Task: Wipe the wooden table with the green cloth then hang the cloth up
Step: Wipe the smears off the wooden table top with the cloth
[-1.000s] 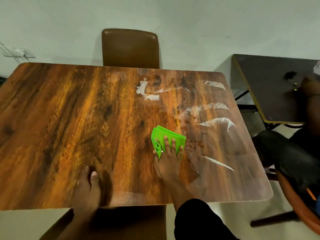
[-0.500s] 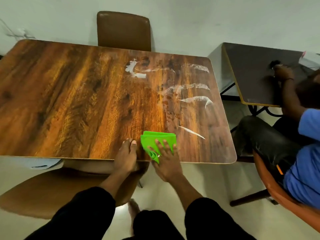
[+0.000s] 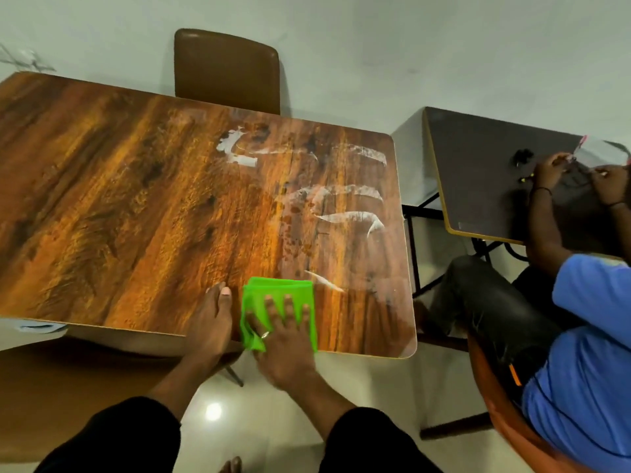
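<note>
The folded green cloth [image 3: 278, 298] lies flat on the wooden table [image 3: 136, 206] at its near edge, right of centre. My right hand [image 3: 285, 339] presses down on the cloth with fingers spread. My left hand [image 3: 211, 322] rests on the table edge just left of the cloth, fingers together, holding nothing. White wet streaks [image 3: 345, 216] and dark specks mark the right part of the tabletop.
A brown chair [image 3: 227, 68] stands at the far side of the table. Another brown seat [image 3: 68, 387] sits below the near left edge. To the right, a person in a blue shirt [image 3: 580, 363] sits at a dark table [image 3: 485, 175].
My right hand drew the cloth back from the table's middle to its near edge. My left hand shifted right along the edge and now sits beside the cloth.
</note>
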